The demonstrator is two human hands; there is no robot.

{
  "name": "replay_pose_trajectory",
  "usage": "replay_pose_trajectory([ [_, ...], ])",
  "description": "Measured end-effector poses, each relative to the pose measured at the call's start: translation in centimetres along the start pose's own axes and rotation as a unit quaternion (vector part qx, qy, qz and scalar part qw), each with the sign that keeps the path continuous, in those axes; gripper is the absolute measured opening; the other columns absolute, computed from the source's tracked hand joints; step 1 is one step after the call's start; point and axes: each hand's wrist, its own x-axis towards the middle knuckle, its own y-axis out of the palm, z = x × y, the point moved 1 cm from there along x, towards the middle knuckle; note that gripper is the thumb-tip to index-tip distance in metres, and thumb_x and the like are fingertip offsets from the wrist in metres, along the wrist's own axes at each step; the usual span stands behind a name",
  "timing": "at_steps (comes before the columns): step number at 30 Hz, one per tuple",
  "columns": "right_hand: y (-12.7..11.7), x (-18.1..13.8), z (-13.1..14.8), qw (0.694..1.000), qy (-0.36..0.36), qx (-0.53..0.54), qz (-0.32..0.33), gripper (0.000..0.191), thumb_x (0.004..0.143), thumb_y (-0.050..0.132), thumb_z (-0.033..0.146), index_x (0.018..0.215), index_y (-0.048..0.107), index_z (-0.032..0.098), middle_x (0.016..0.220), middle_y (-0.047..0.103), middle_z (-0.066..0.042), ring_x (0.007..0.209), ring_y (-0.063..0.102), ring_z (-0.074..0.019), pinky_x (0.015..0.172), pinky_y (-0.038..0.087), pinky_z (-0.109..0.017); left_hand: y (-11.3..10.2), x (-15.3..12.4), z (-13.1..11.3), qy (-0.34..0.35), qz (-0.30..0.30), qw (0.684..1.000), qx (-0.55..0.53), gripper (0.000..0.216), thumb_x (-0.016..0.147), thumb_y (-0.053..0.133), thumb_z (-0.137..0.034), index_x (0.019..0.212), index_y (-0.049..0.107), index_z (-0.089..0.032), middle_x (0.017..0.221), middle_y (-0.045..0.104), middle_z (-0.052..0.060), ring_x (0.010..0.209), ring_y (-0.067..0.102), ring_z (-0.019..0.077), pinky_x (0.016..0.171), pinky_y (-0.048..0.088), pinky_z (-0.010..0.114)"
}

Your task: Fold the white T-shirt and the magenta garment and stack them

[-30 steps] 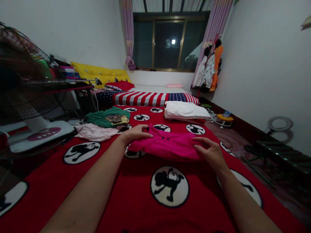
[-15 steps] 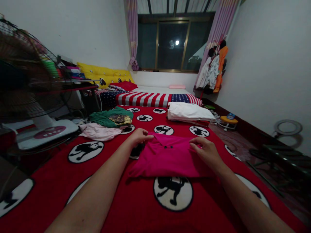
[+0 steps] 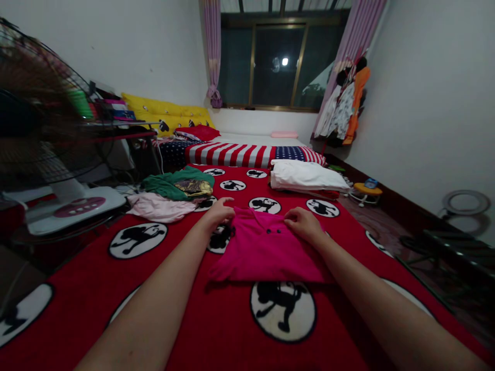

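Note:
A bright pink buttoned shirt (image 3: 266, 257) lies folded into a flat bundle on the red blanket (image 3: 216, 330), its collar edge facing away from me. Two dark buttons show near the collar. My left hand (image 3: 220, 214) is at the far left corner of the shirt, thumb against the cloth and index finger raised; its other fingers are partly hidden. At the collar's right side, my right hand (image 3: 305, 224) pinches the fabric between thumb and fingers. My right forearm covers part of the shirt's right edge.
Green clothing (image 3: 166, 184) and a pale pink garment (image 3: 160, 208) lie crumpled at the left. A folded white cloth (image 3: 307, 176) rests at the far right. A fan (image 3: 73, 203) stands left of the blanket, a small stool (image 3: 367, 190) on the floor at right.
My right hand has moved left along the collar. My left hand has shifted slightly left, its index finger now lifted. The shirt's collar edge has been drawn a little differently.

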Motion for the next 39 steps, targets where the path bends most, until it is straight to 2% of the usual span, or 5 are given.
replay_pose_trajectory([
  [8, 1.1, 1.8, 3.9, 0.968, -0.016, 0.227, 0.106, 0.030, 0.080, 0.058, 0.045, 0.070, 0.068, 0.019, 0.061, 0.065, -0.001, 0.057, 0.059, -0.0140, 0.053, 0.042, -0.022, 1.7, -1.2, -1.9, 0.115, 0.128, 0.966, -0.195, 0.062, 0.057, 0.082, -0.026, 0.114, 0.057, -0.020, 0.092, 0.068, 0.002, 0.078, 0.066, 0.0134, 0.072, 0.050, 0.023],
  [14, 1.6, 1.1, 5.2, 0.913, 0.018, 0.405, 0.036, 0.018, 0.071, 0.064, 0.034, 0.077, 0.065, 0.016, 0.060, 0.063, 0.001, 0.050, 0.056, -0.0120, 0.047, 0.040, -0.022, 1.9, 0.0, -0.7, 0.195, 0.054, 0.979, -0.026, 0.042, 0.053, 0.070, -0.010, 0.094, 0.062, -0.016, 0.069, 0.061, -0.004, 0.060, 0.057, 0.0088, 0.057, 0.043, 0.018],
  [25, 1.6, 0.0, 7.2, 0.989, -0.021, 0.148, -0.009, 0.032, 0.076, 0.065, 0.039, 0.101, 0.063, 0.018, 0.099, 0.068, -0.007, 0.082, 0.062, -0.0189, 0.071, 0.045, -0.028, 2.1, 1.5, 0.8, 0.144, -0.052, 0.966, 0.210, 0.059, 0.070, 0.069, -0.035, 0.122, 0.057, -0.010, 0.050, 0.052, -0.006, 0.047, 0.050, 0.0111, 0.048, 0.036, 0.020],
  [31, 1.8, -1.1, 8.4, 0.988, -0.108, 0.103, -0.045, 0.008, 0.077, 0.059, 0.016, 0.081, 0.066, 0.019, 0.090, 0.066, -0.005, 0.079, 0.059, -0.0160, 0.072, 0.043, -0.025, 1.6, 1.0, 0.9, 0.130, -0.088, 0.931, 0.330, 0.028, 0.058, 0.070, -0.016, 0.086, 0.075, -0.019, 0.071, 0.069, 0.005, 0.074, 0.063, 0.0226, 0.066, 0.046, 0.028],
  [39, 1.9, -1.3, 6.7, 0.992, 0.021, 0.096, -0.084, 0.030, 0.089, 0.048, 0.040, 0.099, 0.068, 0.019, 0.096, 0.071, -0.007, 0.084, 0.063, -0.0200, 0.071, 0.042, -0.028, 1.8, 0.9, 0.3, 0.117, -0.163, 0.979, 0.024, 0.028, 0.072, 0.055, -0.018, 0.096, 0.070, -0.015, 0.076, 0.069, 0.004, 0.061, 0.062, 0.0143, 0.058, 0.052, 0.026],
])
